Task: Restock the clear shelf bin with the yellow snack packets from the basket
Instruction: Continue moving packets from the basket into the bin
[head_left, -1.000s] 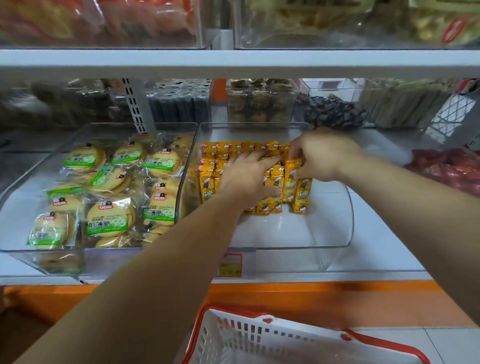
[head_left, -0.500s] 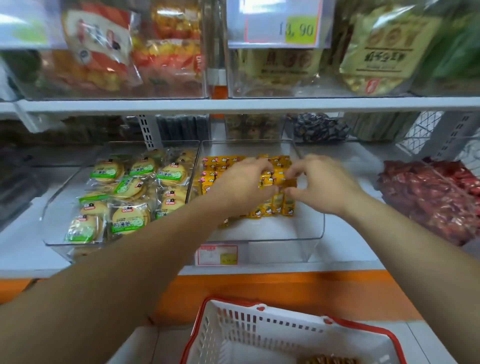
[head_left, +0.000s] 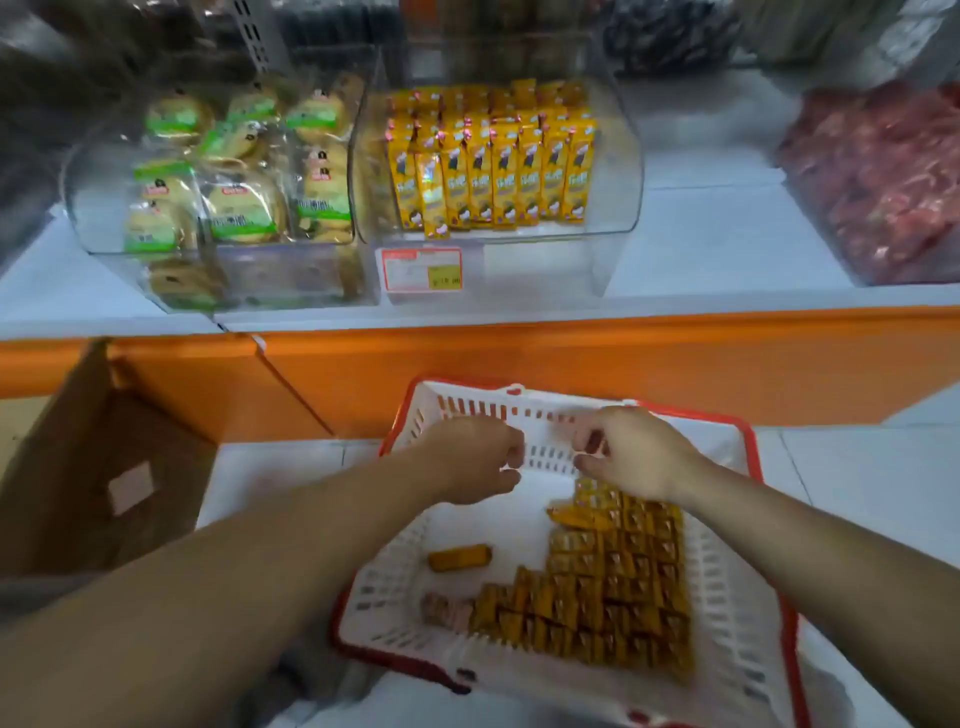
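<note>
The clear shelf bin (head_left: 621, 192) stands on the white shelf, and rows of upright yellow snack packets (head_left: 491, 171) fill its back and middle. Below it, on the floor, is a white basket (head_left: 754, 457) with a red rim. Many more yellow packets (head_left: 615, 587) lie stacked along the basket's right side, and one loose packet (head_left: 460, 557) lies apart near its middle. My left hand (head_left: 475, 457) and my right hand (head_left: 631, 452) hover side by side over the basket's far end. Their fingers are loosely curled and nothing shows in either.
To the left of the yellow packets' bin, another clear bin (head_left: 83, 208) holds round cakes with green labels. A bag of red packets (head_left: 883, 176) lies on the shelf at the right. An open cardboard box (head_left: 104, 467) stands on the floor at the left. A price tag (head_left: 422, 268) hangs on the bin's front.
Both hands have left the yellow packets in the shelf bin and dropped to the basket. The view has tilted down from the shelf to the floor.
</note>
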